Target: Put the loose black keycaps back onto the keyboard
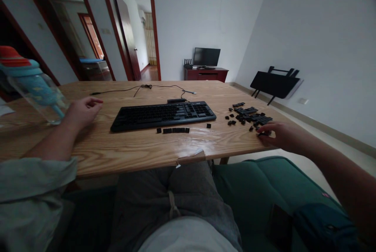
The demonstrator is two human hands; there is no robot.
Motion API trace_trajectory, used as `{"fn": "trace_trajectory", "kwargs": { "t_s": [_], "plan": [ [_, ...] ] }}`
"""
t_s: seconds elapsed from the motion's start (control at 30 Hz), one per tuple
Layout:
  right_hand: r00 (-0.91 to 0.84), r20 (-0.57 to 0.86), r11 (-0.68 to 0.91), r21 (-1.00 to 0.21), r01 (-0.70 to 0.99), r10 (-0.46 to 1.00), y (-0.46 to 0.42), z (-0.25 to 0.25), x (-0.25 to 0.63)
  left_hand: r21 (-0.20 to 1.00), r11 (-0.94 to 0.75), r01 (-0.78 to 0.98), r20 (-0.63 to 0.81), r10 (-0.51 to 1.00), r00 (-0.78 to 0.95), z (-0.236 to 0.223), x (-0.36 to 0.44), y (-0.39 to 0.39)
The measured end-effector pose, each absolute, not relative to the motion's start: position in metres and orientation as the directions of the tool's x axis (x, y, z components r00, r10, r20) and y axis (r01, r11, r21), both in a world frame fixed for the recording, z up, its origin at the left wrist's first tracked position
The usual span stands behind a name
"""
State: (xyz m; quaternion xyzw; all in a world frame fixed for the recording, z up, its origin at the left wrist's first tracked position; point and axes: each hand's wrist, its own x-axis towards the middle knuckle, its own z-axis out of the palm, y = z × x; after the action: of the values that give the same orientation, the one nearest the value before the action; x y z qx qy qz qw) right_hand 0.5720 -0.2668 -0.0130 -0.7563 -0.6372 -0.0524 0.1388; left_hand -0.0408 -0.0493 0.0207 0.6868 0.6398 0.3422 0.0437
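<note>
A black keyboard [163,115] lies in the middle of the wooden table [132,148]. A short row of loose black keycaps [172,130] sits just in front of it. A pile of loose keycaps [249,113] lies at the table's right end. My right hand [277,133] rests at the near edge of that pile, fingers pinched on a black keycap. My left hand [84,111] rests on the table left of the keyboard, fingers loosely curled, holding nothing.
A clear bottle [35,87] with a teal lid stands at the table's left end, close to my left hand. A black cable [152,86] runs behind the keyboard. A green sofa [264,189] is under me. A folded black table [274,83] leans on the right wall.
</note>
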Motion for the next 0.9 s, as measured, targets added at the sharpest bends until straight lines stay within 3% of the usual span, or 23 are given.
{"fn": "trace_trajectory", "kwargs": {
  "t_s": [0.1,0.27,0.47,0.67,0.9],
  "plan": [
    [0.177,0.06,-0.169,-0.121,0.978,0.982,-0.261,-0.008,0.563,0.494,-0.21,0.844,0.415,0.909,-0.017,0.022,-0.04,-0.052],
    [0.027,0.085,-0.01,-0.193,0.981,0.996,-0.252,0.01,0.511,0.461,-0.289,0.839,0.422,0.903,0.079,0.017,-0.043,-0.046],
    [-0.265,0.011,0.258,-0.257,0.931,0.964,-0.234,0.023,0.42,0.509,-0.191,0.839,0.423,0.904,-0.051,0.004,-0.05,-0.017],
    [-0.55,0.117,0.562,-0.214,0.799,0.827,-0.209,0.015,0.325,0.507,-0.231,0.83,0.449,0.893,-0.026,0.001,-0.052,-0.015],
    [-0.542,0.135,0.558,-0.158,0.814,0.829,-0.179,0.005,0.295,0.514,-0.247,0.821,0.48,0.877,-0.037,0.001,-0.049,-0.016]
  ]
}}
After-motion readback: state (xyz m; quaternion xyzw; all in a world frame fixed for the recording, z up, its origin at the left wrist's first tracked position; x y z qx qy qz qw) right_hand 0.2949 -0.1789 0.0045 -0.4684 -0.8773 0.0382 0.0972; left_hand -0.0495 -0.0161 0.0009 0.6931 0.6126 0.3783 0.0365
